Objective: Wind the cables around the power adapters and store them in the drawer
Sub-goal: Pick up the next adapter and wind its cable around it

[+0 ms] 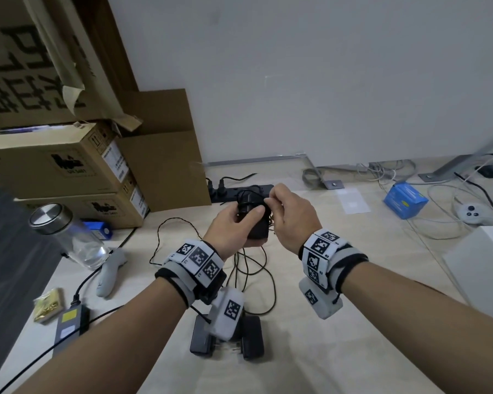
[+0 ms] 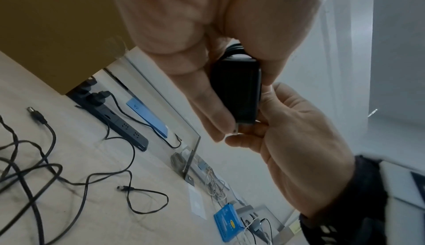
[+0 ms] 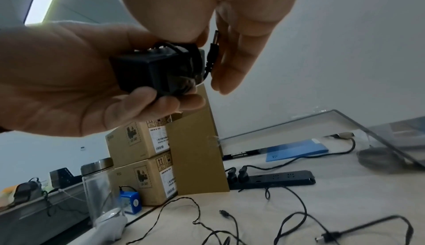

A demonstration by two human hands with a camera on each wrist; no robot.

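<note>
A black power adapter [image 1: 257,226] with its cable wound round it is held above the table in my left hand [image 1: 248,220], thumb on top and fingers underneath. My right hand [image 1: 271,203] pinches the cable's end at the adapter's far side. In the right wrist view the barrel plug [image 3: 212,49] stands beside the adapter [image 3: 156,69], between my right thumb and fingers [image 3: 234,58]. The left wrist view shows the adapter [image 2: 236,92] end-on between both hands. Two more black adapters [image 1: 202,336] [image 1: 252,339] lie near me with loose cables [image 1: 254,274] trailing. No drawer is in view.
Stacked cardboard boxes [image 1: 69,166] fill the left. A glass jar with a metal lid [image 1: 66,237], a grey controller [image 1: 108,274], a grey power brick [image 1: 69,328] and a gold packet [image 1: 47,305] sit left. A black power strip [image 1: 239,191] lies behind my hands; a blue box [image 1: 404,200] and white box [image 1: 481,265] lie right.
</note>
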